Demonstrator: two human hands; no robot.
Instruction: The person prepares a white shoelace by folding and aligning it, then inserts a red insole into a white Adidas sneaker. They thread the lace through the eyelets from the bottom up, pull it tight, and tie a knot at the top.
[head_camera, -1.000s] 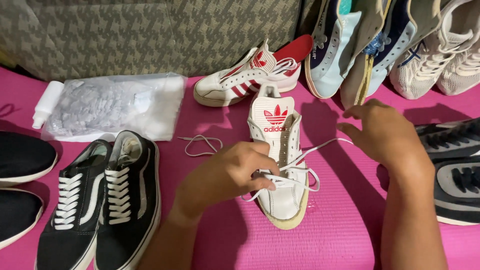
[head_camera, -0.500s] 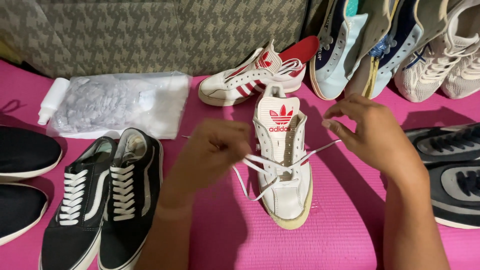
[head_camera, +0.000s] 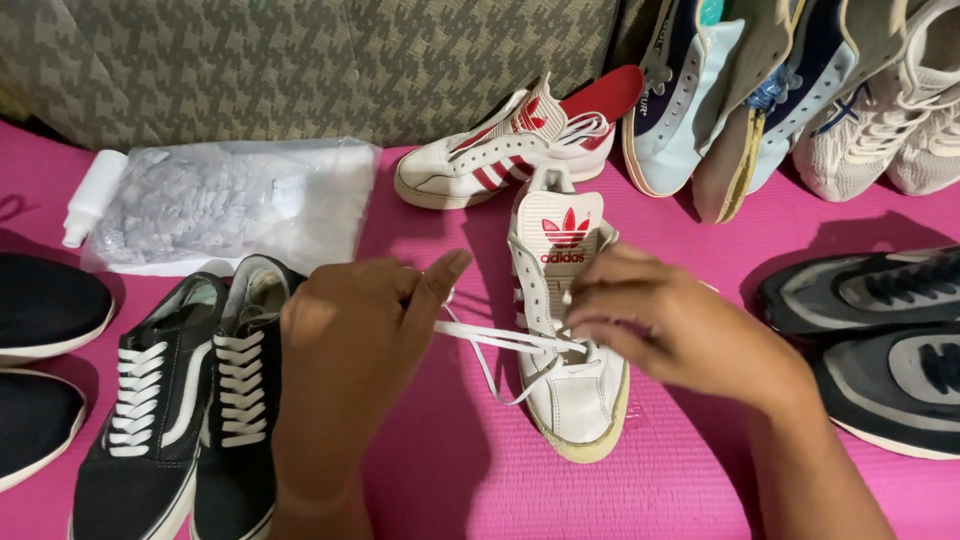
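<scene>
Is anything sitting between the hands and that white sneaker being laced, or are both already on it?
Nothing visible stands in the way. The right hand rests on the white sneaker at its eyelets, and the left hand pinches the white lace pulled out to that side. The black sneakers lie apart, beside the left hand.

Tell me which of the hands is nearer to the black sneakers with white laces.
Left. The left hand hovers right beside the black sneakers with white laces, pulling a white lace. The right hand lies farther off, on the white sneaker.
</scene>
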